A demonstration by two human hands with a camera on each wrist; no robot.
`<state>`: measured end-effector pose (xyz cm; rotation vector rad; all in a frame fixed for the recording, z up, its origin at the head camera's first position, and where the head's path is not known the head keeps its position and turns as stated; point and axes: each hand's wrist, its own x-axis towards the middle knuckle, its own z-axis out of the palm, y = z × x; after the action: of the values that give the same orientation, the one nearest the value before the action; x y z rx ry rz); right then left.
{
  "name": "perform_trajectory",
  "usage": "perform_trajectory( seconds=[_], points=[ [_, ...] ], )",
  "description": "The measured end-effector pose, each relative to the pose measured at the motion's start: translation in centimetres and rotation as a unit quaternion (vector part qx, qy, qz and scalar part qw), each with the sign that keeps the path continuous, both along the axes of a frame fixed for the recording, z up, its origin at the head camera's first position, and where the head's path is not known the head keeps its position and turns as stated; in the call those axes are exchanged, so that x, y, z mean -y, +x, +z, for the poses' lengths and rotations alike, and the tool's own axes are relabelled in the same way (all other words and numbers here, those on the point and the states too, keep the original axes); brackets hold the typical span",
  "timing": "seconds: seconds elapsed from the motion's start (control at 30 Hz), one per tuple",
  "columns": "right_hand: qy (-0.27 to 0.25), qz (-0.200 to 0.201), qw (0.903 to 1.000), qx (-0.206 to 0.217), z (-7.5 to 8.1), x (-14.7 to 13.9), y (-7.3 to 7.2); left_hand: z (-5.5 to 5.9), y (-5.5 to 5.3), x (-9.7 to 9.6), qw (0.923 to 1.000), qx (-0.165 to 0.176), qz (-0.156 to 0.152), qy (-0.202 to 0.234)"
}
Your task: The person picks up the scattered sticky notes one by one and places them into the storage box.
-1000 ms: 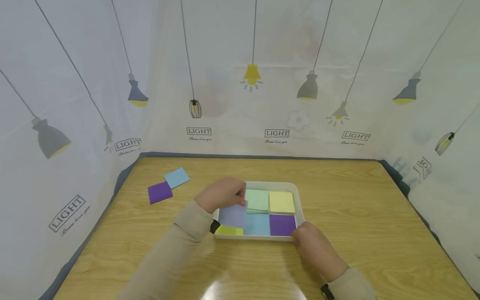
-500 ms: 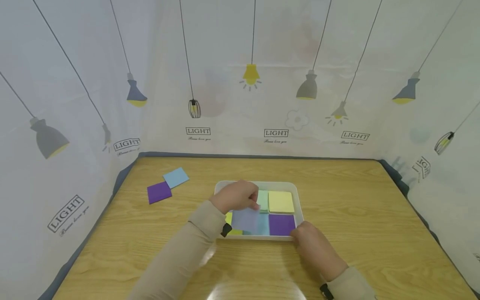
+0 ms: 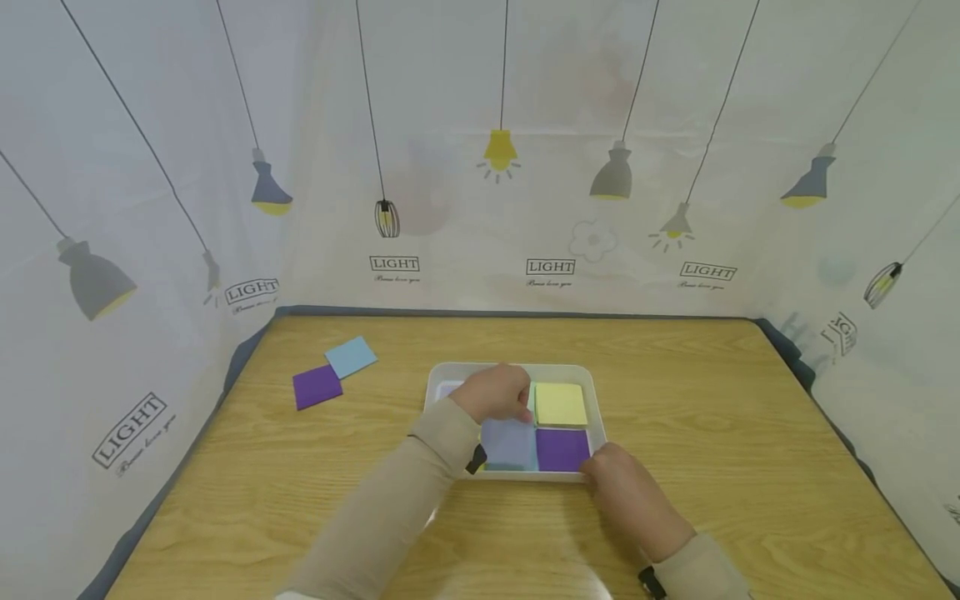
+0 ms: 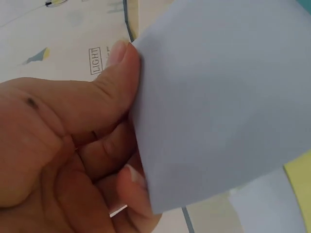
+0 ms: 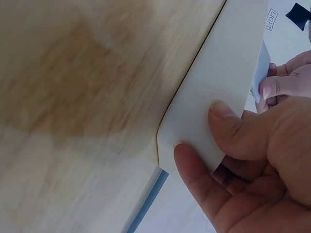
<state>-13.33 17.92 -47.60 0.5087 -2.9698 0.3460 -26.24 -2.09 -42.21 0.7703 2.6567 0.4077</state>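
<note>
My left hand (image 3: 495, 396) is over the middle of a white tray (image 3: 594, 392), pinching a pale lavender sticky note (image 3: 508, 446) by its edge between thumb and fingers. In the left wrist view the note (image 4: 218, 102) fills much of the picture and looks flat and thin. At the tray's near right corner, my right hand (image 3: 637, 500) grips the wall, with thumb and a finger against the outside of the tray (image 5: 209, 82). Inside the tray, a pale yellow pad (image 3: 561, 405) lies behind a purple one (image 3: 564, 451). The left hand and note hide most of the others.
On the table (image 3: 720, 417), to the left of the tray, lie a purple square (image 3: 317, 387) and a light blue square (image 3: 351, 357), touching at a corner. A white curtain (image 3: 465, 192) printed with lamps hangs behind the table and on both sides.
My left hand has moved right across the tray with the lavender sticky note, from the left column to over the middle one. The right hand has stayed at the tray's corner.
</note>
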Motion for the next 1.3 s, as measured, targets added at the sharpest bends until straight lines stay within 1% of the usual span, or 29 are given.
perform_trajectory(
  seconds=[0.17,0.37,0.57,0.77,0.93,1.13,1.3],
  points=[
    [-0.003,0.000,1.0000,0.001,0.1,0.0,0.0,-0.8,0.0,-0.8,0.9997,0.010,0.017,-0.010],
    [-0.008,-0.003,0.9999,0.007,0.0,-0.1,0.1,-1.8,0.3,-1.1,0.9996,0.006,0.020,-0.019],
    [-0.008,-0.006,0.9999,0.010,-0.2,-0.1,0.0,-2.2,0.6,-1.0,0.9992,0.006,0.031,-0.026],
    [-0.016,-0.008,0.9997,0.018,-0.1,-0.1,0.1,-2.2,0.8,-0.9,0.9993,-0.005,0.026,-0.027],
    [-0.018,-0.009,0.9996,0.020,-0.2,-0.2,0.2,-2.0,1.0,-0.5,0.9994,-0.002,0.026,-0.024],
    [-0.021,-0.007,0.9996,0.017,-0.2,-0.3,0.3,-2.0,1.0,-0.1,0.9999,-0.003,0.012,-0.010],
    [-0.018,-0.002,0.9998,0.007,-0.3,-0.4,0.2,-1.9,0.9,0.1,0.9999,0.009,0.006,0.001]
  ],
)
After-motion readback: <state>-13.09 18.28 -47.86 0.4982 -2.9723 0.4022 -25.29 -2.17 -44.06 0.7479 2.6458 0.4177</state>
